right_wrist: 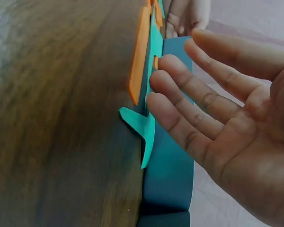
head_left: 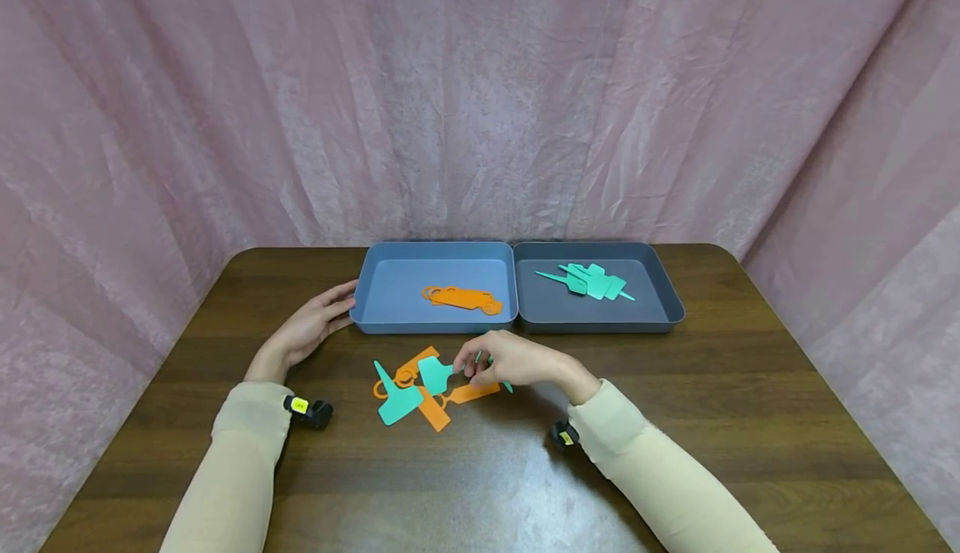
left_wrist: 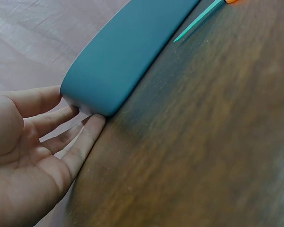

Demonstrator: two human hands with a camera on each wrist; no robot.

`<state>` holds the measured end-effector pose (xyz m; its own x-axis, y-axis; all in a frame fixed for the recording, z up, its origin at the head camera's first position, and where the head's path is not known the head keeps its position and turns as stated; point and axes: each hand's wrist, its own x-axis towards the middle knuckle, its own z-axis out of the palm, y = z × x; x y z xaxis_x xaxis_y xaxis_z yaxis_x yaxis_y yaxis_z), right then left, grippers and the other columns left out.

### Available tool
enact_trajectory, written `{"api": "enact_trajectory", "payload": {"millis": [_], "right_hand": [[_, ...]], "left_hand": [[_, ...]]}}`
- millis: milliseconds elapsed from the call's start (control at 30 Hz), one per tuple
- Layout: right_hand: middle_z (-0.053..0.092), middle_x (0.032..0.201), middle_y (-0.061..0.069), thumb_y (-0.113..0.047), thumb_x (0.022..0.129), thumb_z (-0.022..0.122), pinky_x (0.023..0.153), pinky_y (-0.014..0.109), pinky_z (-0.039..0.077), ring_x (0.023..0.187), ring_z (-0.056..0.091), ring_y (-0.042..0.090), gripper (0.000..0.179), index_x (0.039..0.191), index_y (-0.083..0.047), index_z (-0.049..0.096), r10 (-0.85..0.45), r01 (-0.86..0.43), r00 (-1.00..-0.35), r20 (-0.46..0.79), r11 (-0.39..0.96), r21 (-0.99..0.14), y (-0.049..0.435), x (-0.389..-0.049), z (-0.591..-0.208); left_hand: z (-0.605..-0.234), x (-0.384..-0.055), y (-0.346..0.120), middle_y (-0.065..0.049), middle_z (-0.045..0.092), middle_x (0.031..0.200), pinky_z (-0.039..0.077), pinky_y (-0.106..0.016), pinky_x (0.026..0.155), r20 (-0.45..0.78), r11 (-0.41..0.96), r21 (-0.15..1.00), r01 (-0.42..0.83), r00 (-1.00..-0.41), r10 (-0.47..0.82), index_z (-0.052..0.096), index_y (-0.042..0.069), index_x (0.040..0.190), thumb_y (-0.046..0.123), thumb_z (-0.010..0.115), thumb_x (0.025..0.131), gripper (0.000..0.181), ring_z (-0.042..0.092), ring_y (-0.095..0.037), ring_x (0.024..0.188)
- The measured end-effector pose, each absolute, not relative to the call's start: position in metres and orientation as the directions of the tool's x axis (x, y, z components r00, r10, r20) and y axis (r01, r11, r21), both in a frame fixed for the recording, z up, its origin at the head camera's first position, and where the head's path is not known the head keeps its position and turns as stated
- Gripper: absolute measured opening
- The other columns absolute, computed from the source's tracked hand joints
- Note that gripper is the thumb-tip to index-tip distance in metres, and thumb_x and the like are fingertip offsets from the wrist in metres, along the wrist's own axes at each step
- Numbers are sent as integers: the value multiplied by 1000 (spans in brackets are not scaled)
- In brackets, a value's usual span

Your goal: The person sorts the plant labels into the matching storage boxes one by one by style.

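Tags (head_left: 401, 405), mint-green, T-shaped, plastic-looking, overlap flat orange ring-ended plastic-looking labels (head_left: 432, 409) on the wooden desk (head_left: 360, 486); likely light, bendy, best pinched by the stem. Right grip (head_left: 506, 359) is over them, fingers loosely parted, nothing visibly held; left grip (head_left: 309, 328), fingers extended, touches the blue rectangular tray (head_left: 390, 294).

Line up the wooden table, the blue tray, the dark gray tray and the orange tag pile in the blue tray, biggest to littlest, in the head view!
1. Wooden table
2. Blue tray and dark gray tray: too alike to rank
3. Orange tag pile
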<state>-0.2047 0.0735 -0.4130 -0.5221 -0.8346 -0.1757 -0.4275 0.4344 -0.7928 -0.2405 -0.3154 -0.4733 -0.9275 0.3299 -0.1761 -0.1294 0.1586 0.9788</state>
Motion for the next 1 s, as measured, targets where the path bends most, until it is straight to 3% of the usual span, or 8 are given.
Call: {"api": "enact_trajectory", "payload": {"millis": [267, 567, 867, 1000], "right_hand": [[66, 105, 9, 2, 94, 74, 87, 26, 52, 99, 60, 24, 24, 118, -4, 72, -828, -534, -538, -159, 481, -695, 65, -192, -418], [60, 91, -1, 1, 90, 80, 89, 27, 46, 91, 49, 12, 27, 112, -13, 73, -773, -626, -608, -179, 606, -491, 55, -176, -420], [61, 93, -2, 17, 89, 64, 80, 24, 46, 86, 49, 12, 32, 98, -13, 71, -781, -660, -601, -167, 604, -448, 54, -172, -422], [60, 95, -2, 20, 88, 59, 83, 25, 45, 88, 49, 13, 38, 103, -12, 69, -773, -659, -613, -165, 615, -433, 54, -170, -422]], "left_hand": [[-471, -240, -314, -21, 21, 169, 46, -26, 113, -174, 168, 978, -124, -928, 329, 15, 10, 168, 29, 41, 116, 62, 33, -32, 151], [-468, -238, -313, -19, 22, 169, 46, -22, 111, -189, 166, 976, -141, -929, 319, 15, 10, 168, 29, 41, 115, 62, 30, -35, 152], [-466, -237, -312, -20, 23, 169, 46, -22, 111, -187, 157, 977, -143, -928, 321, 15, 10, 168, 28, 41, 116, 62, 31, -34, 152], [-467, -237, -312, -20, 22, 169, 46, -21, 110, -187, 156, 977, -143, -928, 321, 15, 10, 168, 28, 41, 115, 62, 31, -33, 152]]}}
